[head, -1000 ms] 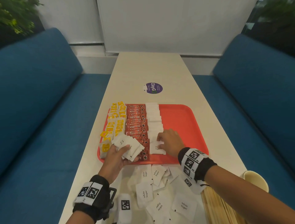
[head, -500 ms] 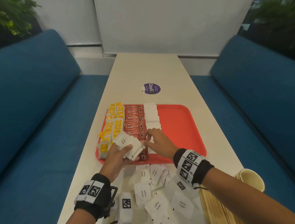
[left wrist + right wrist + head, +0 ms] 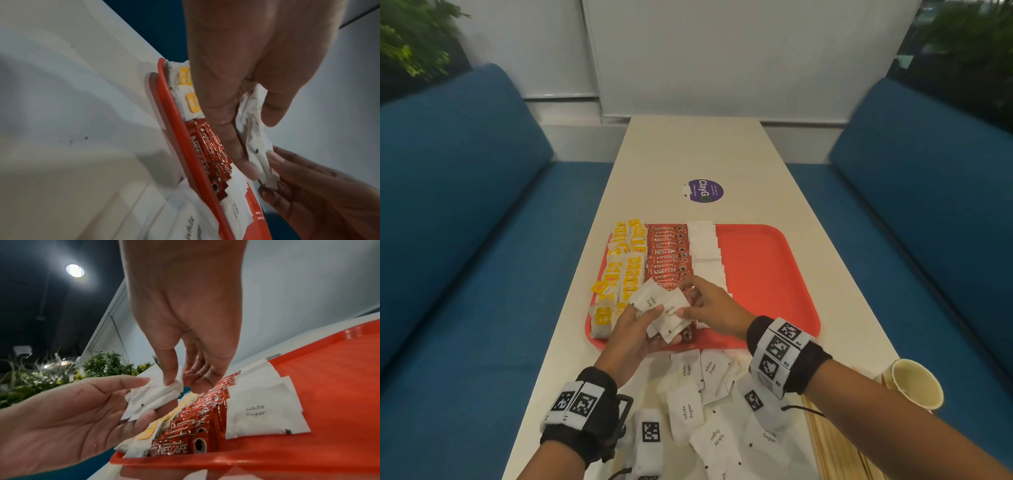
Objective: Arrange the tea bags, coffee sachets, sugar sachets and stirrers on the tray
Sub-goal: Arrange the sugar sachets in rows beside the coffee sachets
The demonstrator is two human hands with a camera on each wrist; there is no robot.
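Note:
A red tray (image 3: 767,274) carries a column of yellow tea bags (image 3: 626,270), a column of red coffee sachets (image 3: 669,253) and a column of white sugar sachets (image 3: 705,246). Over the tray's near left corner my left hand (image 3: 659,325) holds a small stack of sugar sachets (image 3: 661,308), seen close up as the stack (image 3: 150,399) in the right wrist view. My right hand (image 3: 686,298) pinches the top sachet (image 3: 174,382) of that stack between thumb and finger. Wooden stirrers (image 3: 835,445) lie on the table near my right forearm.
Several loose sugar sachets (image 3: 685,411) lie scattered on the table in front of the tray. A paper cup (image 3: 914,383) stands by the right table edge. Blue benches flank the table. The tray's right half (image 3: 763,291) is bare.
My right hand left the sugar column on the tray and moved left to the stack in my left hand, where it now pinches a sachet. The left hand stayed roughly where it was.

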